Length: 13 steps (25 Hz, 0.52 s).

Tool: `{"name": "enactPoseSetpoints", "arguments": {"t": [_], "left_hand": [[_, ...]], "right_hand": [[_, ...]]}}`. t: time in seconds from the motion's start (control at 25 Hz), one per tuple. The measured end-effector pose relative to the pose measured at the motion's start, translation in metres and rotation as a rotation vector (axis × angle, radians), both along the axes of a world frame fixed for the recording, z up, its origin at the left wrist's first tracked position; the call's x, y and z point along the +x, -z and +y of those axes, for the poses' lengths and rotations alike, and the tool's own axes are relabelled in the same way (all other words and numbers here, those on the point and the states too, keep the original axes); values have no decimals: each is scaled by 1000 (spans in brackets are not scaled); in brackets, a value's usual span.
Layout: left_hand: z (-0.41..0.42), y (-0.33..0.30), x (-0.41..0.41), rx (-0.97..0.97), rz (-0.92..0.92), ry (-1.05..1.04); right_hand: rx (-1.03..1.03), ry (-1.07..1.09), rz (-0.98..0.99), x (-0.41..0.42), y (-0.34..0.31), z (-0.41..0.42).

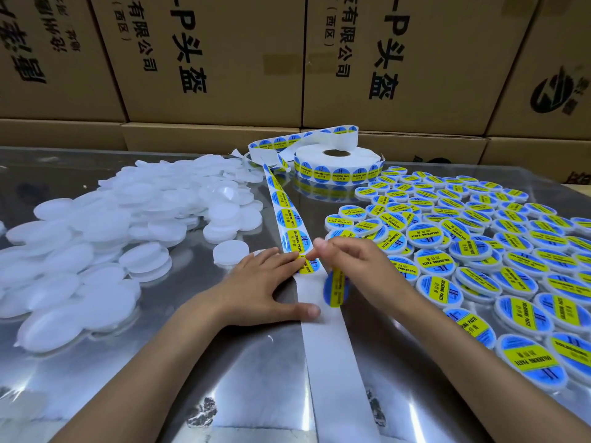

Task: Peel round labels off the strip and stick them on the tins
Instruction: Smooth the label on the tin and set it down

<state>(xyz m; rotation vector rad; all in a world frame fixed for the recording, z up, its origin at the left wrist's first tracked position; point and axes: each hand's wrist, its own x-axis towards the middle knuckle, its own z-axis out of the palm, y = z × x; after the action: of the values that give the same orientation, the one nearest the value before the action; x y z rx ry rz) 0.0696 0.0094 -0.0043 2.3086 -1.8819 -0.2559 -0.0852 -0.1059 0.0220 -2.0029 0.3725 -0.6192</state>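
A white backing strip (332,353) runs down the middle of the table, carrying blue-and-yellow round labels (289,219) further up. My left hand (262,289) lies flat on the strip, fingers straight, pressing it down. My right hand (355,266) pinches a peeled round label (334,290) that hangs off its fingers just above the strip. Plain white tins (96,244) are heaped on the left. Labelled tins (479,244) cover the right side.
The label roll (339,164) stands at the back centre with loose loops of strip beside it. Cardboard boxes (224,59) form a wall behind the shiny metal table (224,378). One white tin (231,252) sits just beyond my left hand.
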Motion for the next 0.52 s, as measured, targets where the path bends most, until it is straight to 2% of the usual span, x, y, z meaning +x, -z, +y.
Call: {"name": "enactPoseSetpoints", "arguments": {"t": [0.12,0.36,0.44,0.52], "left_hand": [[2,-1,-1,-55,43,1],[-1,-10,-9,-357,189,76],[3,-12,-2,-374,100,0],[8,-10,7,-301,-6,-150]], "right_hand": [[154,71,-57,0,-7,0],[385,70,-24,0,-3,-6],[454,65,-45,1,-3,-7],[528,57,-82,2,-2,-9]]}}
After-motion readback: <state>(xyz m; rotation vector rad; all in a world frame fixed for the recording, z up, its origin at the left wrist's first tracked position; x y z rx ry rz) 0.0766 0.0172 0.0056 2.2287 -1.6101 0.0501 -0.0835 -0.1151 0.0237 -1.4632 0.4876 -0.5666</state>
